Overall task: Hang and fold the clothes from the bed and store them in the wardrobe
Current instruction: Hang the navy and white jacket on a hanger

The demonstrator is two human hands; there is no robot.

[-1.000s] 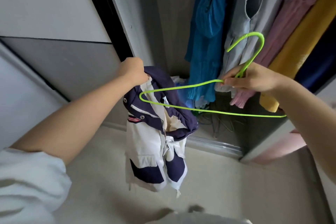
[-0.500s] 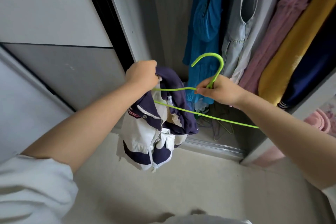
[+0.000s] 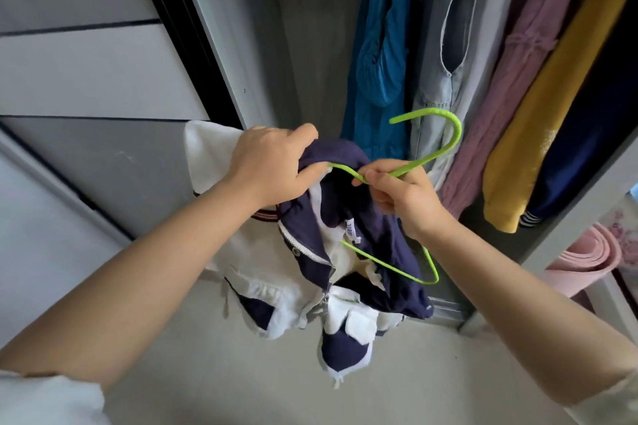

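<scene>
Jacket (image 3: 310, 272) hangs between the hands, soft and floppy, looks light. Left hand (image 3: 266, 166) grips the navy collar, right hand (image 3: 400, 200) pinches the thin hanger (image 3: 428, 155) at its neck. Best grab is the collar; the wire probably bends.

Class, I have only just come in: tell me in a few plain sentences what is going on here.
A person stands at an open wardrobe and is putting a navy and white jacket onto a green hanger. The left hand grips the jacket at its navy collar, and the right hand pinches the hanger just below its hook. Part of the hanger is already inside the jacket, but the jacket is bunched and not yet hung. Other clothes hang in the wardrobe behind.
</scene>
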